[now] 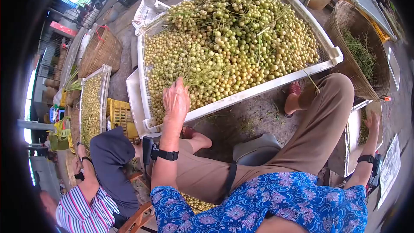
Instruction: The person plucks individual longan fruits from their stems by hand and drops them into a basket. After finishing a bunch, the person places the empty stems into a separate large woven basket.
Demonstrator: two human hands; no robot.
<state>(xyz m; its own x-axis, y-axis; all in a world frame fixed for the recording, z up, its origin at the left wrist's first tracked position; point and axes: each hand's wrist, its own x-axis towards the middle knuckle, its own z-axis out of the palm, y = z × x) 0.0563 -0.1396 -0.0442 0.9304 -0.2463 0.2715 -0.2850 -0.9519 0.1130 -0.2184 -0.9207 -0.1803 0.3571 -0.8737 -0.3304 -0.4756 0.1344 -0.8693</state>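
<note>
My left hand (176, 100) reaches over the near left part of a white mesh tray (241, 92) full of small round yellow-green fruit. Its fingertips are closed on the thin green stems of a fruit bunch (205, 71), which looks slightly blurred. Loose fruit (172, 45) covers the left and near parts of the tray, while a heap of stemmed bunches (241, 13) rises at the back. Far to the right, my right hand (373, 122) hangs over a white box (352, 140) with fruit inside. Its fingers look loosely apart, with nothing visible in them.
A wicker basket (345, 21) holding green stems stands at the right. Another basket (102, 49), a yellow crate (120, 114) and a second fruit tray (105, 90) are on the left. A co-worker in a striped shirt (82, 209) sits beside me. A grey bucket-like object (256, 149) lies between my legs.
</note>
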